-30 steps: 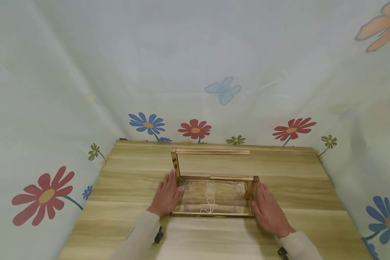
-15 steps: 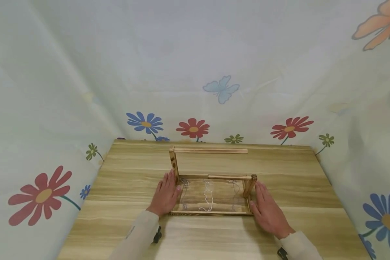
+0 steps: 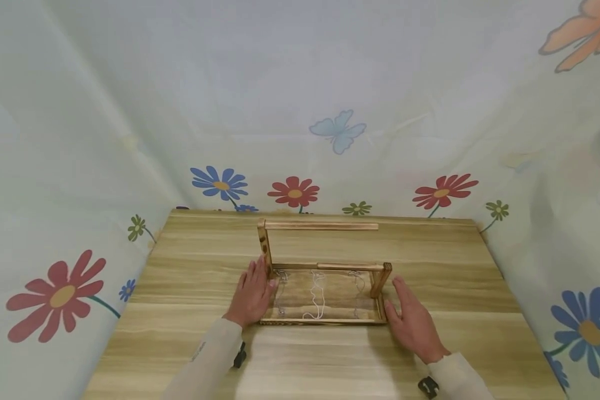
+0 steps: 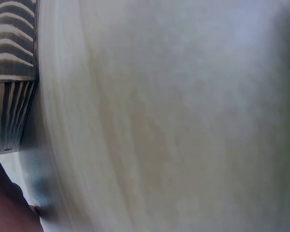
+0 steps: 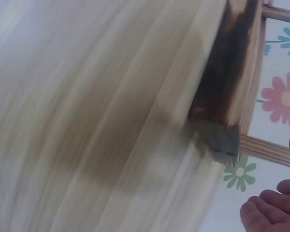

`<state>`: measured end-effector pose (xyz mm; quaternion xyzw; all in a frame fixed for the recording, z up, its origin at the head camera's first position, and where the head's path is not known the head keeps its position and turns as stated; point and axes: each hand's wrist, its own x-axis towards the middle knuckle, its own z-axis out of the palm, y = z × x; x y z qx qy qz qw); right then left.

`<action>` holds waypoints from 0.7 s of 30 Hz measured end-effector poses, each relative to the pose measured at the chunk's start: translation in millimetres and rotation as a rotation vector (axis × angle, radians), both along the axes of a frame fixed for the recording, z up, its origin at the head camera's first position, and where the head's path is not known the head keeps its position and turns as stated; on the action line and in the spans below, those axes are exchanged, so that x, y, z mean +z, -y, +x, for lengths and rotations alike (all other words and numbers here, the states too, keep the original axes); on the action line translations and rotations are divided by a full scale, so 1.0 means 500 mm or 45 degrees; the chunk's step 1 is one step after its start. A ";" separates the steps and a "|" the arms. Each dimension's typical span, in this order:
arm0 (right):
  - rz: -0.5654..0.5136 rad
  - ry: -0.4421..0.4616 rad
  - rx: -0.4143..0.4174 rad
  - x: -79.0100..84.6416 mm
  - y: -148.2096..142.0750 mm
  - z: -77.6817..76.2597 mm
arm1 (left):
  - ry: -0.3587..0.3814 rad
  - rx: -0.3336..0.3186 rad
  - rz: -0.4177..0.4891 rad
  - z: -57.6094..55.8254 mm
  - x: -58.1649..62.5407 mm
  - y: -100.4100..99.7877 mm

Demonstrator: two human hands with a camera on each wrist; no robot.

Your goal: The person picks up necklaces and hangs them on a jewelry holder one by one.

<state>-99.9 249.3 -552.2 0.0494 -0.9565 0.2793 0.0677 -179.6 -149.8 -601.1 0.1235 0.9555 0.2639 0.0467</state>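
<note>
A wooden jewelry stand (image 3: 330, 321) sits on the table in the head view. Its shallow tray bears a tall post at the left and a short post at the right, each with a horizontal bar. Several thin chains (image 3: 320, 294) lie in the tray, the middle one white. Along the left side rests my left hand (image 3: 250, 294), fingers straight against the wood. My right hand (image 3: 415, 325) is beside the right side, fingers extended, with a small gap at the fingertips. In the right wrist view, some fingers (image 5: 268, 212) appear near the dark-stained tray edge (image 5: 222, 67).
The wood-grain table (image 3: 320, 361) extends around the stand on all sides. Behind and beside it hangs a pale wall covering (image 3: 260, 100) printed with flowers and butterflies. Black wrist gear (image 3: 427, 387) shows below the right sleeve.
My right hand has come slightly away from the stand's right side. The left hand stays against the left side. The head view has shifted a little; the stand shows no clear movement on the table.
</note>
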 end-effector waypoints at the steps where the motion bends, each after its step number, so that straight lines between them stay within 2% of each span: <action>1: -0.049 -0.006 -0.022 0.002 0.003 0.001 | 0.002 0.005 0.003 0.001 -0.002 0.001; 9: -0.596 -0.034 -0.250 0.006 0.022 0.005 | 0.013 0.001 0.001 0.003 -0.004 0.001; 16: -1.058 0.101 -0.402 -0.005 0.033 -0.005 | -0.030 0.010 -0.087 -0.010 -0.024 0.008; 18: -1.149 0.140 -0.441 -0.012 0.035 -0.008 | -0.041 0.012 -0.096 -0.010 -0.025 0.008; 21: -1.207 0.167 -0.474 -0.024 0.040 -0.007 | -0.031 0.006 -0.074 -0.007 -0.021 0.004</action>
